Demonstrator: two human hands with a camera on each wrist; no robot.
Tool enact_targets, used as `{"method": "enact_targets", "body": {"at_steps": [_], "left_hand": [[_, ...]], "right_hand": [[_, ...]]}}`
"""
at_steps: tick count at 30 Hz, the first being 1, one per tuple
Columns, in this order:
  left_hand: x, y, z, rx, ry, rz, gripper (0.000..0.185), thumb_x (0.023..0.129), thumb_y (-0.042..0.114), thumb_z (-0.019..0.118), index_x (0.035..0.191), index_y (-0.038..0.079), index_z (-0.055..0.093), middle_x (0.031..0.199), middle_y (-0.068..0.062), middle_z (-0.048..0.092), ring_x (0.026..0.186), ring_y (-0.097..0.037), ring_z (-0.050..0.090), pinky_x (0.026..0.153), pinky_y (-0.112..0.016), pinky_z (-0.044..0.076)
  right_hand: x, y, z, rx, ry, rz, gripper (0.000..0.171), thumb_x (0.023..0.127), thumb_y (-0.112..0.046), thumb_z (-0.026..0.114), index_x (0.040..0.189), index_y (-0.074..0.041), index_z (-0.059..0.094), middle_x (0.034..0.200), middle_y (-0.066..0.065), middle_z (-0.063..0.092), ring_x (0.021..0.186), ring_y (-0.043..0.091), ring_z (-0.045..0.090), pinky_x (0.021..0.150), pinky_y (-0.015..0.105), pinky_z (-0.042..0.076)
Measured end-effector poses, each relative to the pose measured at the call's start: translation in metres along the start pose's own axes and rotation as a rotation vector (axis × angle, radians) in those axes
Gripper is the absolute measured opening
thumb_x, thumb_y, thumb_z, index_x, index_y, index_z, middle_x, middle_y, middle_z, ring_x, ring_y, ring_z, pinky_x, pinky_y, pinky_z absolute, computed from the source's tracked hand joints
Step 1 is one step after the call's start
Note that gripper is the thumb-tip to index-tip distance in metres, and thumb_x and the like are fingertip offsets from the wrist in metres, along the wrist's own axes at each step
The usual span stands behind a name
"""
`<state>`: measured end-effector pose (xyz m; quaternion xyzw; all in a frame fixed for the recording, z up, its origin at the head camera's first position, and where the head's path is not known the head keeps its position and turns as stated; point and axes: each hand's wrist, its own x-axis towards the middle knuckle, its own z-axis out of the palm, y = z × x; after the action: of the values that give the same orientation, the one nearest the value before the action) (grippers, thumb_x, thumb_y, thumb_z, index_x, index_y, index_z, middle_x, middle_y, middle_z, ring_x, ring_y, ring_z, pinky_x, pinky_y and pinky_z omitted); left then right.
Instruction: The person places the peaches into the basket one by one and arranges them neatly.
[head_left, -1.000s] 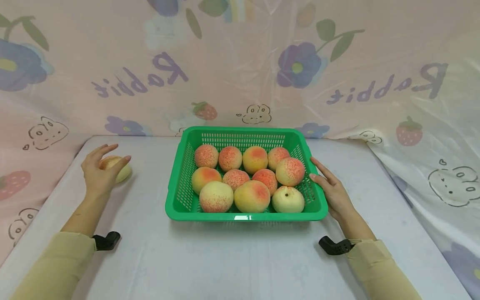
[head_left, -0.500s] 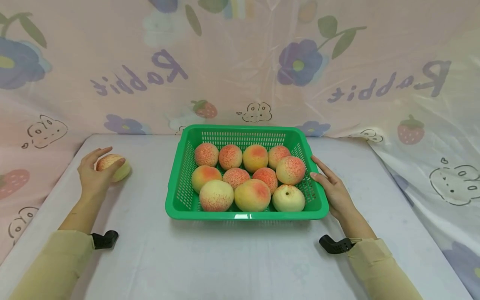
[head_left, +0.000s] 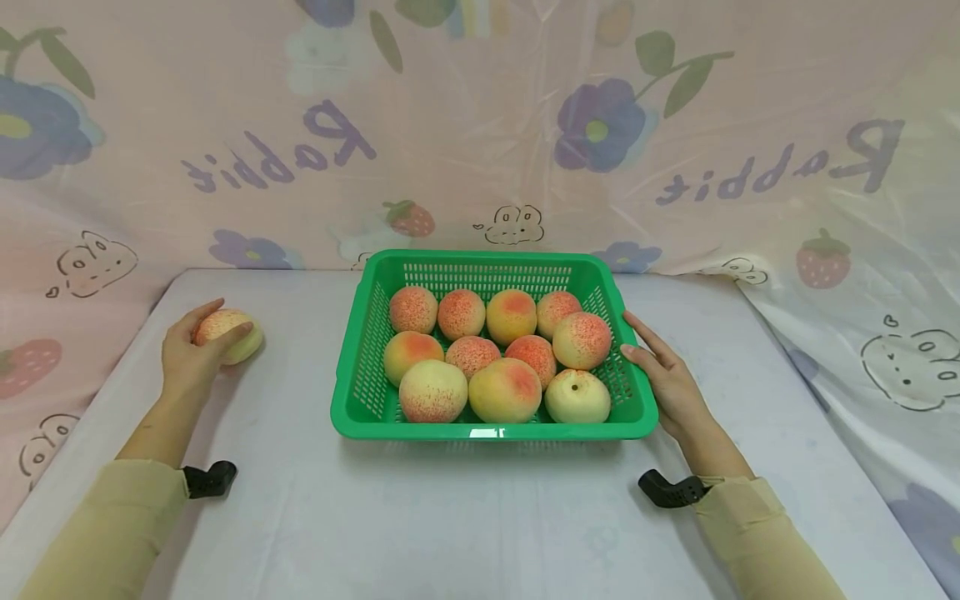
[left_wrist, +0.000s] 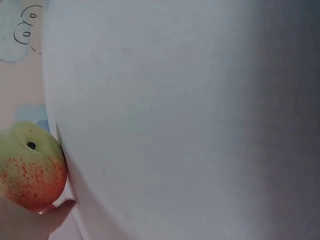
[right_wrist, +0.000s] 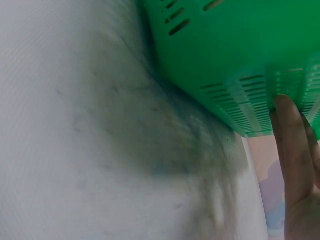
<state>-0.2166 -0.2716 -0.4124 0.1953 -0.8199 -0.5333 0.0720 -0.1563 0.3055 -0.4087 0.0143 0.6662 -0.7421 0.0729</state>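
At the left of the table, my left hand [head_left: 187, 350] holds a pale yellow-green peach with red speckles [head_left: 234, 332], its thumb and fingers around the sides. The left wrist view shows this peach [left_wrist: 34, 165] with a dark stem pit, low on the table, and a fingertip beside it. A green plastic basket [head_left: 487, 432] stands mid-table, holding several peaches [head_left: 504, 392] in red, yellow and pale tones. My right hand [head_left: 670, 387] rests against the basket's right side. In the right wrist view its fingers [right_wrist: 295, 145] lie straight along the slotted wall [right_wrist: 240, 95].
A white cloth covers the table [head_left: 450, 525]. Behind it hangs a pink printed curtain [head_left: 465, 125] with flowers and rabbits, which also runs down both sides. Black wrist mounts [head_left: 212, 480] stick out from both sleeves.
My left hand has lowered around the peach, its fingers and thumb now against the fruit. The right hand and the basket have stayed in place.
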Motion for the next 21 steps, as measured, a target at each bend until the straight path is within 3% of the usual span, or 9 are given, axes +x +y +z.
{"method": "enact_targets", "body": {"at_steps": [1, 4, 8, 11, 15, 18, 19, 21], "left_hand": [[0.0001, -0.0001, -0.0002, -0.008, -0.006, -0.011, 0.066, 0.087, 0.03, 0.072, 0.146, 0.03, 0.042, 0.155, -0.006, 0.029, 0.134, -0.017, 0.032, 0.07, -0.003, 0.042], [-0.0004, 0.0001, -0.0003, -0.002, -0.01, -0.044, 0.068, 0.086, 0.034, 0.072, 0.146, 0.032, 0.041, 0.156, -0.004, 0.028, 0.134, -0.016, 0.032, 0.077, -0.005, 0.041], [-0.0019, 0.0014, -0.0007, 0.024, -0.004, -0.073, 0.069, 0.085, 0.04, 0.072, 0.146, 0.035, 0.04, 0.158, -0.003, 0.026, 0.137, -0.017, 0.03, 0.103, -0.022, 0.037], [-0.003, 0.0021, -0.0023, 0.048, -0.013, -0.079, 0.071, 0.084, 0.043, 0.072, 0.146, 0.035, 0.039, 0.158, -0.004, 0.025, 0.139, -0.02, 0.027, 0.111, -0.032, 0.032], [-0.0036, 0.0022, -0.0057, 0.113, -0.043, -0.059, 0.075, 0.084, 0.045, 0.071, 0.148, 0.033, 0.036, 0.158, -0.01, 0.023, 0.138, -0.028, 0.027, 0.087, -0.016, 0.045], [-0.0039, 0.0031, -0.0069, 0.133, -0.055, -0.062, 0.077, 0.084, 0.045, 0.071, 0.15, 0.031, 0.034, 0.158, -0.013, 0.02, 0.136, -0.033, 0.027, 0.064, -0.006, 0.042], [-0.0042, 0.0043, -0.0068, 0.133, -0.056, -0.07, 0.077, 0.084, 0.045, 0.071, 0.15, 0.031, 0.034, 0.159, -0.013, 0.019, 0.137, -0.034, 0.026, 0.062, -0.006, 0.042], [-0.0057, 0.0072, -0.0057, 0.123, -0.05, -0.08, 0.076, 0.084, 0.044, 0.071, 0.15, 0.032, 0.034, 0.159, -0.012, 0.018, 0.138, -0.034, 0.025, 0.078, -0.015, 0.05]], "right_hand": [[0.0, 0.0, -0.0001, 0.0, 0.001, 0.001, 0.058, 0.1, -0.023, 0.053, 0.151, -0.032, 0.028, 0.125, -0.011, 0.051, 0.098, 0.005, 0.065, 0.077, 0.025, 0.056], [0.0001, 0.0001, -0.0005, -0.001, -0.001, 0.001, 0.058, 0.1, -0.023, 0.053, 0.151, -0.032, 0.028, 0.125, -0.011, 0.052, 0.098, 0.005, 0.065, 0.077, 0.026, 0.056], [0.0002, 0.0004, -0.0007, 0.002, -0.004, -0.003, 0.058, 0.1, -0.023, 0.053, 0.152, -0.032, 0.028, 0.125, -0.011, 0.052, 0.098, 0.005, 0.065, 0.077, 0.026, 0.056], [0.0004, 0.0005, -0.0007, 0.005, -0.005, -0.003, 0.058, 0.1, -0.023, 0.053, 0.151, -0.032, 0.028, 0.125, -0.011, 0.051, 0.098, 0.005, 0.065, 0.077, 0.025, 0.056], [0.0003, 0.0005, -0.0007, 0.007, -0.004, 0.0, 0.058, 0.1, -0.023, 0.053, 0.151, -0.032, 0.028, 0.126, -0.011, 0.05, 0.098, 0.005, 0.065, 0.077, 0.025, 0.056], [0.0004, 0.0006, -0.0007, 0.006, -0.003, 0.001, 0.058, 0.1, -0.023, 0.053, 0.151, -0.032, 0.028, 0.126, -0.011, 0.049, 0.098, 0.005, 0.064, 0.077, 0.025, 0.056], [0.0003, 0.0007, -0.0009, 0.006, -0.002, 0.001, 0.058, 0.1, -0.023, 0.053, 0.151, -0.032, 0.028, 0.126, -0.01, 0.05, 0.098, 0.005, 0.064, 0.077, 0.025, 0.056], [0.0002, 0.0011, -0.0013, 0.008, -0.002, -0.001, 0.058, 0.1, -0.023, 0.053, 0.151, -0.032, 0.028, 0.126, -0.01, 0.05, 0.098, 0.005, 0.065, 0.077, 0.025, 0.056]]}}
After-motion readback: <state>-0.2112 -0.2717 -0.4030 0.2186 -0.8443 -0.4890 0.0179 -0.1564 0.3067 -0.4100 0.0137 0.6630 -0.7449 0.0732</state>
